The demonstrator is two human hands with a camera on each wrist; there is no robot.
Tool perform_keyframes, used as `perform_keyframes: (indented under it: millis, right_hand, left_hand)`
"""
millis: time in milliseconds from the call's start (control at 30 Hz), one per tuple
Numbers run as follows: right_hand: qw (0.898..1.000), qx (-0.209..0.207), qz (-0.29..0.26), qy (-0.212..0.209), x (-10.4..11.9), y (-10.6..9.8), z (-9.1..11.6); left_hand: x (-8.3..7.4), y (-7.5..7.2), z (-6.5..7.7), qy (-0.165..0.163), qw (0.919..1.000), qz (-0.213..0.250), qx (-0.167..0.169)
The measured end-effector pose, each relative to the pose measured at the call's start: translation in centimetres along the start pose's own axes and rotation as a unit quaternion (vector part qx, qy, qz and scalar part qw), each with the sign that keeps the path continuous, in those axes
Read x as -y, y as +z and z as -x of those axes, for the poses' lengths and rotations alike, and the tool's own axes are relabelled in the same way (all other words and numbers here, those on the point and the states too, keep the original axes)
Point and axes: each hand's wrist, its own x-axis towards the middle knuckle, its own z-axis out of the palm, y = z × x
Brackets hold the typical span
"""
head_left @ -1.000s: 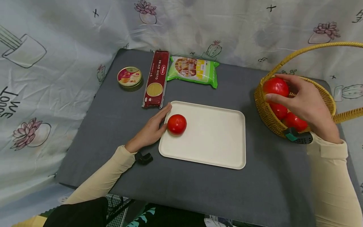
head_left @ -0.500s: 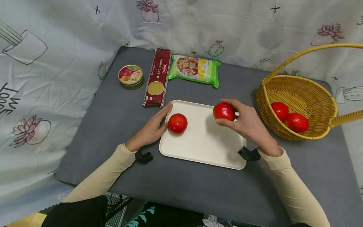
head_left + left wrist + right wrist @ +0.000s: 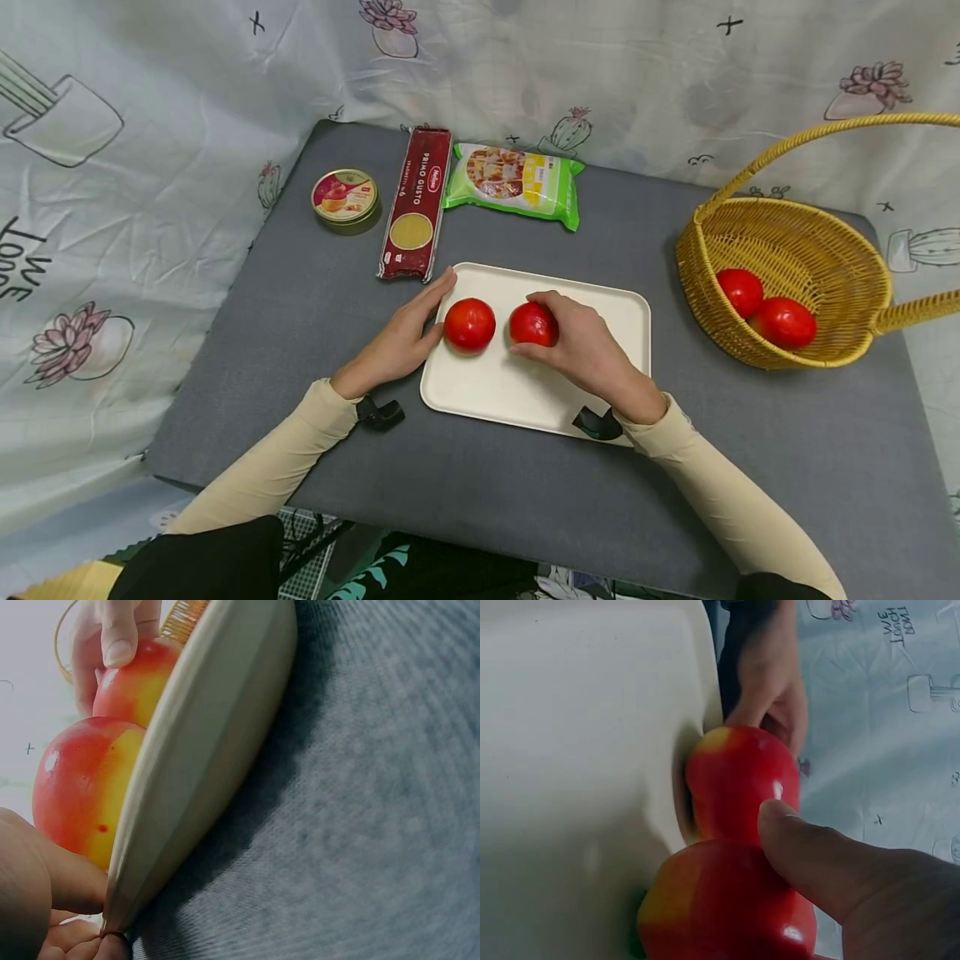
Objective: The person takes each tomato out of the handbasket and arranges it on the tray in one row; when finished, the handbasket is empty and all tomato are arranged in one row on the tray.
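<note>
A cream tray (image 3: 600, 304) lies mid-table with two red tomatoes side by side at its left end. My right hand (image 3: 543, 323) grips the right tomato (image 3: 531, 323), fingers curled over it, and it sits on the tray close to the left tomato (image 3: 469, 324). My left hand (image 3: 429, 315) lies flat on the table, fingers straight along the tray's left rim, beside the left tomato. The left wrist view shows the tray rim (image 3: 202, 750) edge-on with both tomatoes (image 3: 82, 787) behind it. In the right wrist view my thumb (image 3: 825, 862) presses the held tomato (image 3: 720, 907).
A yellow wicker basket (image 3: 795, 225) with a tall handle stands at the right and holds two more tomatoes (image 3: 761, 307). At the back lie a round tin (image 3: 344, 197), a dark red spaghetti pack (image 3: 415, 204) and a green packet (image 3: 513, 185). The grey tabletop (image 3: 300, 350) surrounds them.
My right hand carried a tomato out of the basket, leftwards over the tray, and down beside the first tomato. The left hand has stayed at the tray's left edge.
</note>
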Motion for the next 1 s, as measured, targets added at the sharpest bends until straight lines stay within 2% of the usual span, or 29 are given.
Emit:
perform_keyframes:
  millis: [367,700,1000]
  right_hand:
    - [1.000,-0.007,0.028,0.000,0.2,1.4,-0.3]
    - [0.993,-0.029,0.114,0.032,0.4,1.8,0.0]
    - [0.992,-0.032,0.117,0.044,0.6,1.7,0.3]
  left_hand:
    - [0.0,0.0,-0.1,-0.008,1.0000,0.002,0.003]
    - [0.1,0.0,0.0,-0.009,0.9999,0.003,0.005]
    - [-0.1,0.0,0.0,-0.015,0.9999,-0.001,0.008]
